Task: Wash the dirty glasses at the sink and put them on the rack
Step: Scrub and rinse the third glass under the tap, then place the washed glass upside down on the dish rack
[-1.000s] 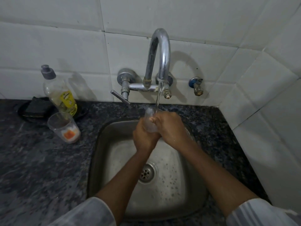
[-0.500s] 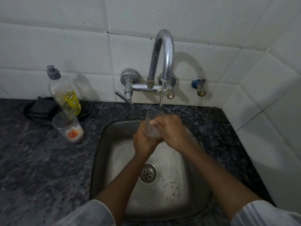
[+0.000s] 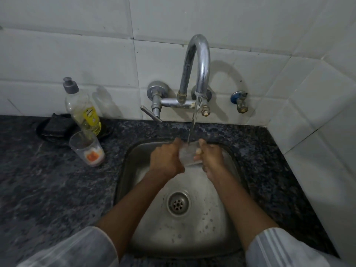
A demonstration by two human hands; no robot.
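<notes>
Water from the tap [image 3: 198,60] runs into a clear glass [image 3: 187,155] held upright over the sink's [image 3: 123,182] back edge, its wet walls nearly see-through, gripped on one side by the left hand [image 3: 166,159] and on the other by the right hand [image 3: 212,158], fingers curled round it.

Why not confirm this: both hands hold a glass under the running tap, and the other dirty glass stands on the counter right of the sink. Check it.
One thing is wrong: in the head view the other dirty glass stands left of the sink. Both hands, left hand and right hand, do hold the glass under the running tap.
</notes>
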